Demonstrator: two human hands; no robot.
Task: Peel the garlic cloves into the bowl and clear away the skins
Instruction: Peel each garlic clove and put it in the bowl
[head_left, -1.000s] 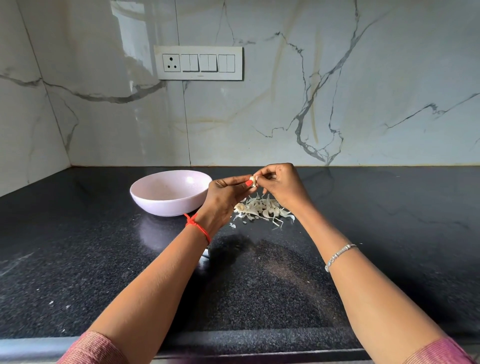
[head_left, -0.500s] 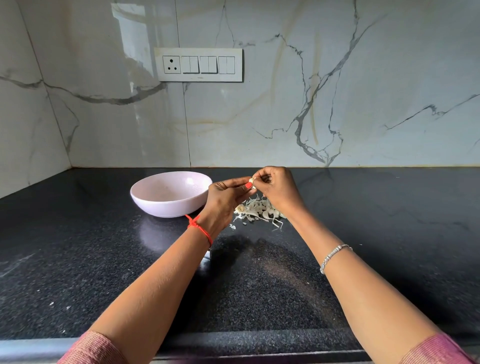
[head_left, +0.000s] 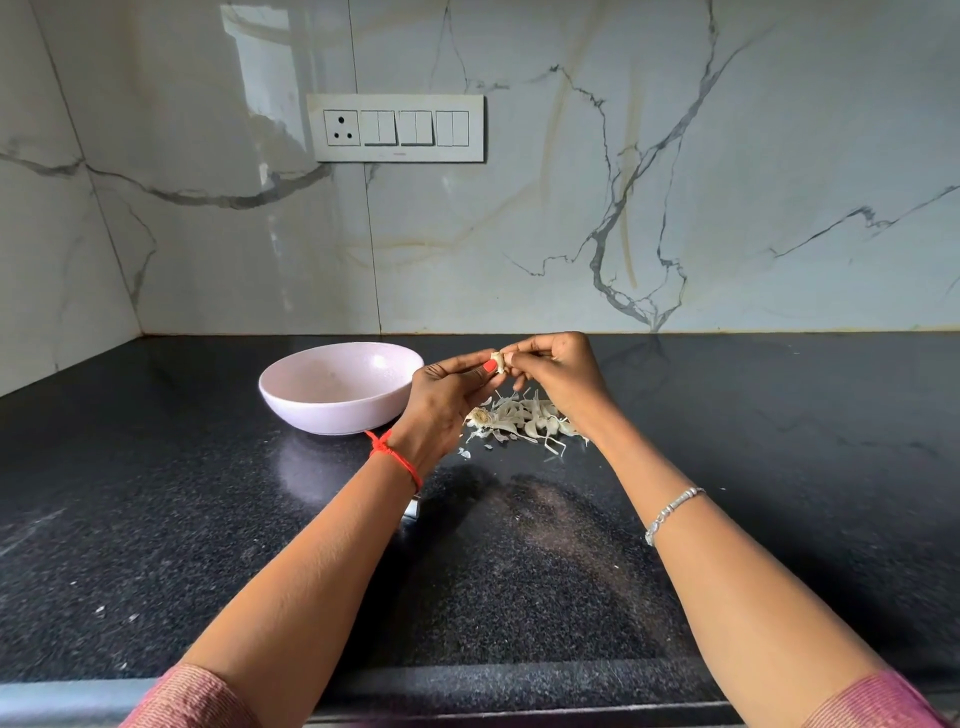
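Both your hands meet over the far middle of the counter (head_left: 519, 582), with one clove (head_left: 498, 361) pinched between them. Left hand (head_left: 441, 397) clamps it with thumb and fingertips, red nail against it. Right hand (head_left: 563, 371) nips the clove's other side with curled fingers, probably picking at skin. Whether any skin is left on it is too small to tell. The clove looks short and pale, its long axis roughly upright, though that's hard to read. The key relation is that the bowl (head_left: 332, 418) sits left of the clove and slightly nearer you, just beside your left hand, so the left hand is the nearer one for the drop. The bowl is pale pink, smooth, round and shallow, with no cloves visible inside from this angle. The skins (head_left: 524, 421) lie in a loose papery heap of thin, dry, curled off-white strips on the counter under your hands, right of the bowl. A few flakes are scattered near it. The counter is black speckled stone, glossy, and the wall (head_left: 727, 208) behind is veined marble. Peeling looks underway, and the skins are not yet cleared
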